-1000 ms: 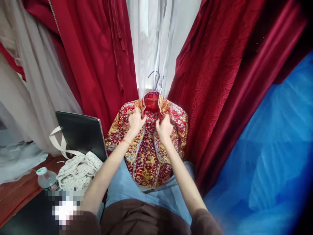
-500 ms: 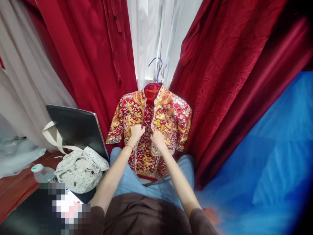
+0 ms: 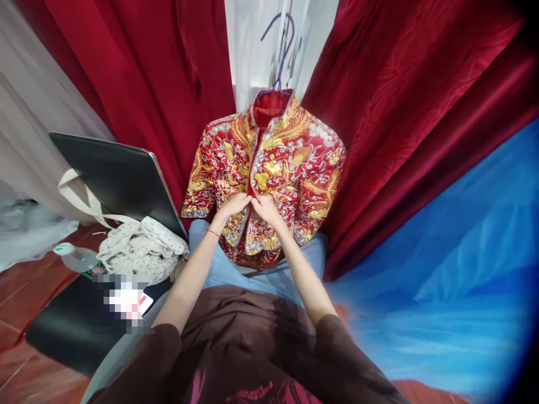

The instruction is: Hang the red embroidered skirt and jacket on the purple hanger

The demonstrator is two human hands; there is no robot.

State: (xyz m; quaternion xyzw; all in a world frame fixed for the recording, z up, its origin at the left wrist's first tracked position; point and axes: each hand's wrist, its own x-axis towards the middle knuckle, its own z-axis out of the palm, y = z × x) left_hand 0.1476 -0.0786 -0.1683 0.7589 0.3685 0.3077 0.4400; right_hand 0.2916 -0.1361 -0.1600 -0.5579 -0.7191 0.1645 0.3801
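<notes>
Seen from the wearer's own view: a red jacket thick with gold and silver embroidery, on a purple hanger, lower part against light blue trousers. Midway down the jacket's front opening, left hand and right hand together, fingertips meeting, both closed in a pinch on the front edges; exact fingertip hold hidden by the hands themselves. Hook above the jacket's collar, against pale strips; impossible to tell whether caught on anything. Parts of the jacket's lower front covered by hands and forearms. To both sides of the jacket, folds of dark red fabric, cut off at the top; farther right, blurred blue fabric, fading into black. Left of the jacket, a black panel at a slant; left and nearer the wearer, a crumpled white dotted cloth beside a clear bottle, label mostly hidden. Nearer again than the jacket, a flat black surface, partly masked by pixelated blocks, details there unreadable
</notes>
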